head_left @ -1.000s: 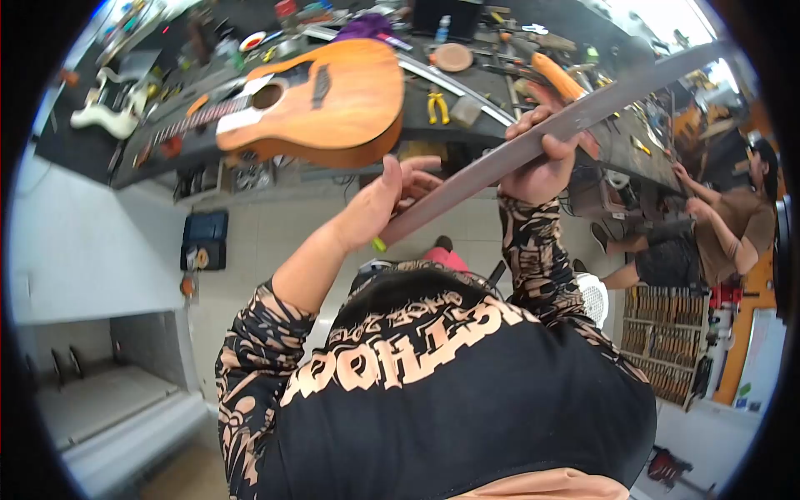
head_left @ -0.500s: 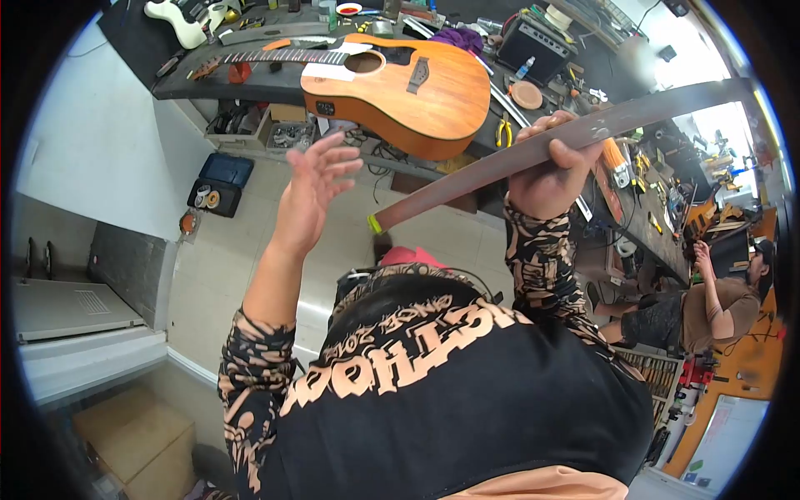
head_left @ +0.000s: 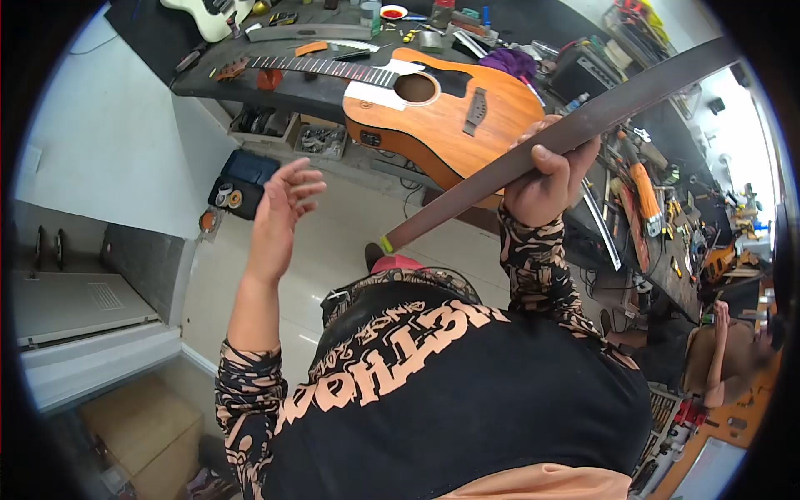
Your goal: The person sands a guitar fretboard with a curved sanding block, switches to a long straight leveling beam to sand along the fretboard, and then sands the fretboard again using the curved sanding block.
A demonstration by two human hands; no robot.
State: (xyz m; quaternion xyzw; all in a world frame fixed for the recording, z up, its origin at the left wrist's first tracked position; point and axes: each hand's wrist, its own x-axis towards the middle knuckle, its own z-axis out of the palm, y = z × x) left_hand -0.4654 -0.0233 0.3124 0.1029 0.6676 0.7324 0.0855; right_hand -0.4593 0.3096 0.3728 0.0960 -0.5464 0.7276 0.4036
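Observation:
My right hand [head_left: 546, 183] is closed around a long, flat, dark brown bar [head_left: 642, 102], with the thumb lying across its near face. The bar slants in the air from low near my waist up to the far right, and a bright green piece [head_left: 387, 243] covers its lower end. My left hand [head_left: 282, 208] is raised over the floor, empty, its fingers apart and loosely bent. Beyond the bar, an acoustic guitar [head_left: 454, 125] lies face up on the workbench, without strings, with white sheets beside its soundhole. The bar hides part of the guitar's lower edge.
The dark workbench [head_left: 312, 93] carries a pale guitar body [head_left: 204, 21], a purple cloth [head_left: 510, 62], an amplifier [head_left: 583, 71] and an orange-handled brush [head_left: 643, 187]. An open dark case [head_left: 237, 179] sits on the floor. Another person [head_left: 708, 354] is at the far right.
The view has shifted, so the guitar and bench appear farther right. My left hand has moved slightly left and lower, its fingers more bent. My right hand keeps holding the bar, now tilted more steeply.

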